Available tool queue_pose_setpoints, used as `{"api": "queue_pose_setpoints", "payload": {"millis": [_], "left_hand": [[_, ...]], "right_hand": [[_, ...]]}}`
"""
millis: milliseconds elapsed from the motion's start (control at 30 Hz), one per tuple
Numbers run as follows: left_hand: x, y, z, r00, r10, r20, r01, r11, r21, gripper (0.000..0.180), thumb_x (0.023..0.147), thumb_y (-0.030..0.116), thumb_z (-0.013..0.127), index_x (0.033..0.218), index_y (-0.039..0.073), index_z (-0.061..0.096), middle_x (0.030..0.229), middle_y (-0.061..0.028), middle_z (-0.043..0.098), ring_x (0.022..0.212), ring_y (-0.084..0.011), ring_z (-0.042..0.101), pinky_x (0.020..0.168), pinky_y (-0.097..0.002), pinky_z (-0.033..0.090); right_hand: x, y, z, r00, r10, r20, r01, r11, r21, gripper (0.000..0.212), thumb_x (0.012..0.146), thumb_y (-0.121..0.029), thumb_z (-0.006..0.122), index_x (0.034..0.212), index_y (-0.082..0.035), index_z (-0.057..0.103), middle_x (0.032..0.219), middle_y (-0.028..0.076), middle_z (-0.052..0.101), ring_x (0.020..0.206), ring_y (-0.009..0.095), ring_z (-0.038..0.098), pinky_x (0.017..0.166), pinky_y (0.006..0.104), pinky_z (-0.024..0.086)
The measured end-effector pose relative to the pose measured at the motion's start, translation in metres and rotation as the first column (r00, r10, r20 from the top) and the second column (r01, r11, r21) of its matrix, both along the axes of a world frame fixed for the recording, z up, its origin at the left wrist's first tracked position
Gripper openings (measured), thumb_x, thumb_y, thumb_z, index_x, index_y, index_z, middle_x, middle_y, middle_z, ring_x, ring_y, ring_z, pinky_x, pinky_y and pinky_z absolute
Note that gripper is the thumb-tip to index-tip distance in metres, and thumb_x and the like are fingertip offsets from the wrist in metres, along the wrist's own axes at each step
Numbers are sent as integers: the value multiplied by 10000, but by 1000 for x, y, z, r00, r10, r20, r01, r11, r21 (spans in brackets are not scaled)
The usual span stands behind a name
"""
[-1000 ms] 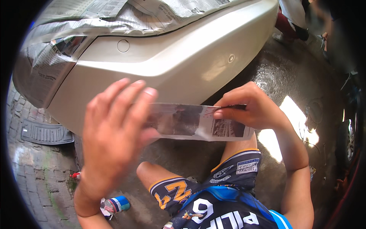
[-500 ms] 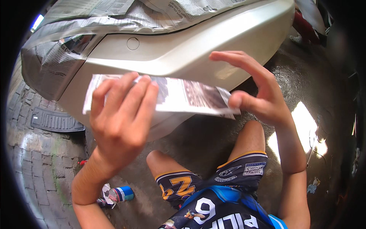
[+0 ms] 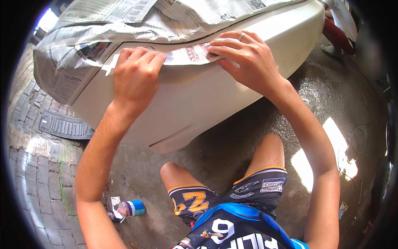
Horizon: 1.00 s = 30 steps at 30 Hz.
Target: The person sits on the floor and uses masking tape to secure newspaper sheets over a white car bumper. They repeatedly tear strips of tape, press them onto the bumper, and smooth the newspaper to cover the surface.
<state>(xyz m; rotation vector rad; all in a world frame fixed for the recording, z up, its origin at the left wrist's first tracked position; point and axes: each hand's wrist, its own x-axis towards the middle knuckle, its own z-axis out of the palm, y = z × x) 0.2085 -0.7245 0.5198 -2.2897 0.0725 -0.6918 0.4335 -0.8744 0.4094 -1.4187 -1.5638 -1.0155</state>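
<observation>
A folded strip of newspaper (image 3: 188, 55) lies along the upper part of a glossy cream-white car bumper (image 3: 195, 95). My left hand (image 3: 137, 76) is closed over the strip near its left end, knuckles up, with a pale edge of paper showing beside it. At the right end, my right hand (image 3: 248, 62), with a ring on one finger, pinches the strip between thumb and fingers against the bumper. Both sets of fingertips are partly hidden. Just above, masking newspaper (image 3: 178, 20) covers the adjoining car body, and more wraps the left corner (image 3: 62, 72).
A black ribbed rubber mat (image 3: 64, 125) lies on the brick paving at left. Near my left forearm is a blue-banded can (image 3: 132, 208) on its side. Thin cable (image 3: 354, 162) trails over the wet floor at right. Another person's leg (image 3: 338, 35) shows at far right.
Both hands have moved up and forward, bringing the newspaper strip from in front of the bumper onto its upper part. My right hand has gone from spread fingers to gripping the strip's end.
</observation>
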Motion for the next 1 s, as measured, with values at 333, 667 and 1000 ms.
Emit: {"api": "queue_pose_setpoints", "payload": {"millis": [333,667,1000], "left_hand": [[29,14,26,1000,6,-27,-5,999,40,80,841,42,639,851,100,694,844,-66,736,876,-245,683,869,-378,466],[37,31,50,996,35,-80,-36,999,-6,108,835,96,750,931,101,700,863,-68,709,894,-275,662,870,-413,501],[49,17,50,983,26,-180,-57,984,-167,52,706,-5,690,722,6,642,732,-190,670,792,-385,672,778,-463,523]], "right_hand": [[40,13,25,996,62,-59,-62,998,6,124,924,-134,732,1044,-138,762,1014,46,780,950,253,732,898,388,536],[55,22,39,991,125,-45,-125,992,-1,82,795,-146,774,865,-109,753,866,63,723,887,297,687,800,419,541],[70,27,37,1000,16,22,-16,1000,-4,91,779,-163,789,832,-113,736,851,49,693,920,287,664,797,428,546]]}}
